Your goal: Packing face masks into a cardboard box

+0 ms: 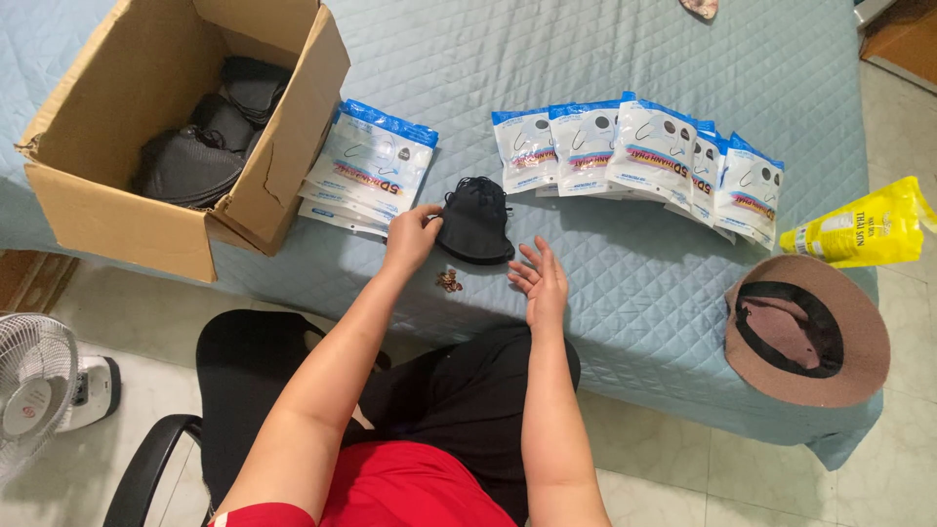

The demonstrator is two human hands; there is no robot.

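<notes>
On the quilted bed (625, 283), the left hand (410, 237) pinched a black mask stack (475, 222). The right hand (539, 283) lay beside it, grip wide and empty.

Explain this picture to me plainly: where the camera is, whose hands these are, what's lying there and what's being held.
The single view comes from a camera worn on a person's head, looking down at their own bare hands. The left hand touches a stack of black fabric face masks on a quilted light-blue bed cover; whether it grips them is unclear. The right hand hovers open, holding nothing. Around them lie blue-and-white plastic packets in a stack and a fanned row, an open cardboard box of black masks, a brown brimmed hat and a yellow pouch.
</notes>
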